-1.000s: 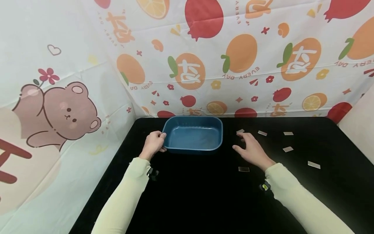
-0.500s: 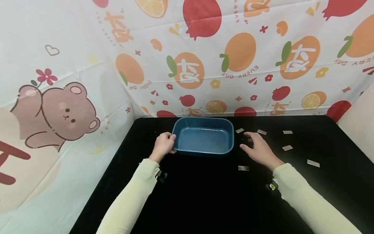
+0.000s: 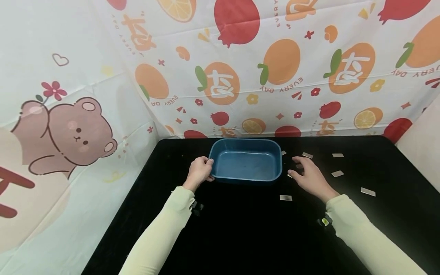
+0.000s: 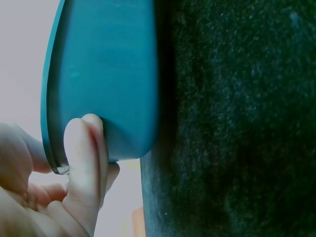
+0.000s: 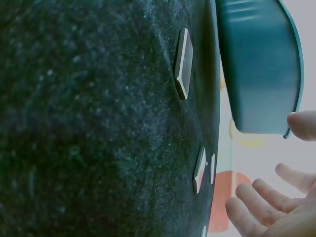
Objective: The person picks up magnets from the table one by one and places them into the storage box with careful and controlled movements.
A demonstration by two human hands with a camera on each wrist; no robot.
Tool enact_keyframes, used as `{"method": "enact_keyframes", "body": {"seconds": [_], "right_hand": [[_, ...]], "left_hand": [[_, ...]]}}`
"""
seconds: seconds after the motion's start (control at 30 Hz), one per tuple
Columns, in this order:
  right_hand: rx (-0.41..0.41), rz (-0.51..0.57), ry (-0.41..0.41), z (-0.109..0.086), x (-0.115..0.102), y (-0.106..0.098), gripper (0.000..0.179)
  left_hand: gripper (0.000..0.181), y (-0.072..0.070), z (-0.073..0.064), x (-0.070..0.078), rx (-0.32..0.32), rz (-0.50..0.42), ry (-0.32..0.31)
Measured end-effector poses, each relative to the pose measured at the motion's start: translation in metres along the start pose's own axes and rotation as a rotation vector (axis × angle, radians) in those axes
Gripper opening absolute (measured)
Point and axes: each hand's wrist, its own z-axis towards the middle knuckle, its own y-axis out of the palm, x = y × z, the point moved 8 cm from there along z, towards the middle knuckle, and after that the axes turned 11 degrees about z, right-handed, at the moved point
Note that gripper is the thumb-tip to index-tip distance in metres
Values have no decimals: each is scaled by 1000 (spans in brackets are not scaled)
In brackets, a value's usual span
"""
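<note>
A blue rectangular plastic basin is gripped at its left rim by my left hand. In the left wrist view, the thumb and curled fingers pinch the wall of the basin near a corner. To the basin's right hovers my right hand, fingers spread and loosely bent, apart from the basin in the head view. Close by lie small flat metallic rectangles: one piece just beyond the fingers, another piece nearer me. The right wrist view shows a thin piece lying on the dark surface.
More flat pieces lie at the right: a far one, a middle one and a nearer one. Another piece is partly covered by the basin's rim. The black table ends at a fruit-patterned curtain.
My left hand has moved the basin to the right, so its rim now partly covers a small piece. My right hand has shifted right as well, staying off the basin.
</note>
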Motion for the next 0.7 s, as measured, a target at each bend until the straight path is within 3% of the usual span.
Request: {"method": "enact_keyframes", "body": {"seconds": [0.27,0.43,0.57,0.7], "right_hand": [[-5,0,12,-1,3,-2,55],[-15,2,16,-1,3,-1,55],[-10,-2,12,0,3,-3,54],[0,-8,9,0,4,-5,53]], "left_hand": [[32,11,3,-7,-51,-13,-34],[32,11,3,-14,-91,-35,-73],[37,5,7,-17,-100,71,-109],[41,-4,18,-14,-75,170,-89]]}}
